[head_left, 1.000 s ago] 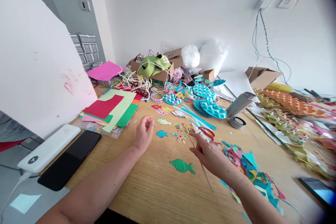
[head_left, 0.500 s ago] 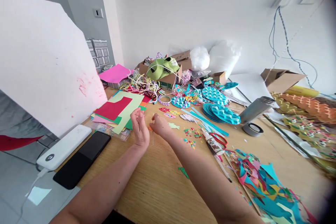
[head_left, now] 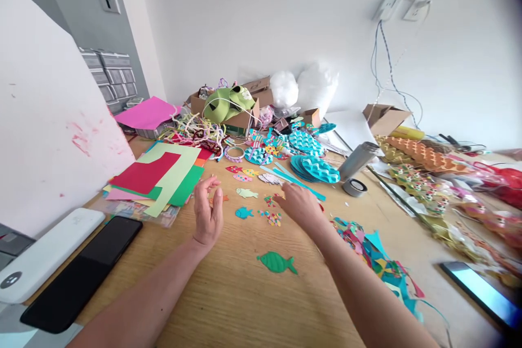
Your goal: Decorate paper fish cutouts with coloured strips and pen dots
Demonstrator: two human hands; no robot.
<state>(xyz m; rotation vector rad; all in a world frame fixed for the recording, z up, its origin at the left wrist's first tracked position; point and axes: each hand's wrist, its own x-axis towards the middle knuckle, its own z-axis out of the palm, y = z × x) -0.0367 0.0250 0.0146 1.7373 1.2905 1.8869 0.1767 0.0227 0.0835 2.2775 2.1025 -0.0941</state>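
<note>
My left hand [head_left: 209, 212] is raised over the table with its palm turned inward, fingers loosely bent and thumb apart, and nothing shows in it. Just behind it is a partly covered orange paper fish [head_left: 222, 197]. My right hand [head_left: 300, 206] hovers beside the small coloured paper dots [head_left: 272, 218], fingers drawn together; what they hold, if anything, is hidden. Between the hands lie a blue paper fish [head_left: 243, 212] and a pale green one [head_left: 247, 193]. Nearer me is a larger green paper fish [head_left: 277, 262]. The area beneath my right hand is covered.
Coloured paper sheets [head_left: 183, 155], a black phone [head_left: 84, 272] and a white power bank [head_left: 53, 250] lie left. Blue scalloped pieces [head_left: 316, 168], a steel flask [head_left: 359, 160] and paper scraps [head_left: 379, 255] are right. A lit phone [head_left: 481, 291] rests at the right edge.
My right hand has moved away from my left hand, to the right and towards the dots. The view has swung right, and the blue and green fish now show fully.
</note>
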